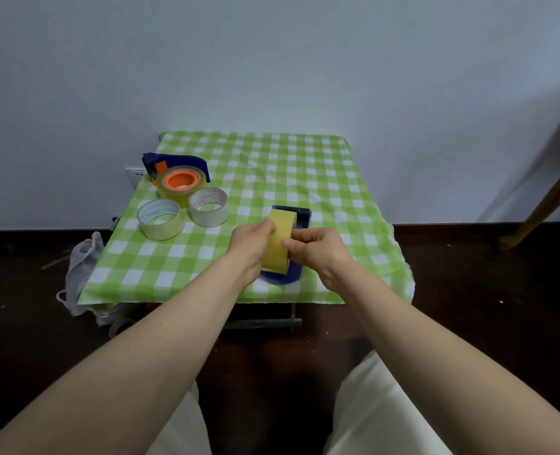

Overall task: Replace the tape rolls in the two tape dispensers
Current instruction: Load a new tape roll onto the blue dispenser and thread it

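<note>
A yellowish tape roll (280,239) sits in a blue tape dispenser (293,272) near the table's front middle. My left hand (250,244) grips the roll's left side. My right hand (314,249) pinches its right face, fingertips on the tape. The dispenser's front end with a black roller (300,211) points away from me. A second blue dispenser (173,165) with an orange hub and a tape roll (180,182) lies flat at the back left. Two pale loose tape rolls stand in front of it, one at the left (160,220) and one at the right (208,206).
The small table carries a green and white checked cloth (321,178) and stands against a pale wall. A plastic bag (81,270) hangs off the table's left front corner. A wooden leg (548,205) leans at the far right. Dark floor surrounds the table.
</note>
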{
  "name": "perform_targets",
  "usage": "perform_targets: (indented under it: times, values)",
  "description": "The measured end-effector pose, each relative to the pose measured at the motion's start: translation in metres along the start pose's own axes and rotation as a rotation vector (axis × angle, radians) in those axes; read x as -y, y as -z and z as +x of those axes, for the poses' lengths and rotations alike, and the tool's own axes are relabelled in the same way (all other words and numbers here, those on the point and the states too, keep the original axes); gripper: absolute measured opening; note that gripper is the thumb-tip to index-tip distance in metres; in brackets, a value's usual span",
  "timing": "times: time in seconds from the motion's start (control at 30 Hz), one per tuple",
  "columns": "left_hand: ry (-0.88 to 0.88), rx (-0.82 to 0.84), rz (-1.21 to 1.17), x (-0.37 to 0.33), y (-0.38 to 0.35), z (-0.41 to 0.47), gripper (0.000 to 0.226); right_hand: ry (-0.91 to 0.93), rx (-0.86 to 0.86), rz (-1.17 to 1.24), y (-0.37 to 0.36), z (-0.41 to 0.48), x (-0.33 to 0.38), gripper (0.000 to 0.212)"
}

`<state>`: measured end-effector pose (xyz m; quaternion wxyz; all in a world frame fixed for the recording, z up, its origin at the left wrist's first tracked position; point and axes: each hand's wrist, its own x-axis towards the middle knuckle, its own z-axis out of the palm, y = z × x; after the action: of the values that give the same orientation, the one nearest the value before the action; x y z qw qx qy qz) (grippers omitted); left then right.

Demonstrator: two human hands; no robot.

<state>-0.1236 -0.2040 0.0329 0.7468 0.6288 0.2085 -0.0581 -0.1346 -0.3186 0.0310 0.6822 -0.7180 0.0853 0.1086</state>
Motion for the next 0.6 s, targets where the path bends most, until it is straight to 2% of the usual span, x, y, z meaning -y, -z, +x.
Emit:
perform_targets:
  times: [0.1,0.17,0.3,0.6]
  values:
    - [-0.003,0.029,-0.034,0.002,0.003,-0.001,0.018,-0.100,-0.006,0.126,0.004,0.004,0.004,0.021]
    - [-0.015,0.063,-0.044,0.004,0.003,-0.003,0.020,-0.126,-0.044,0.136,0.002,0.009,0.009,0.027]
    - [-0.023,0.066,-0.030,0.006,0.002,-0.003,0.020,-0.048,-0.080,0.066,-0.006,0.011,0.008,0.028]
    - [0.032,-0.019,0.067,-0.001,-0.004,0.003,0.016,0.077,-0.031,-0.204,0.001,0.001,0.003,0.032]
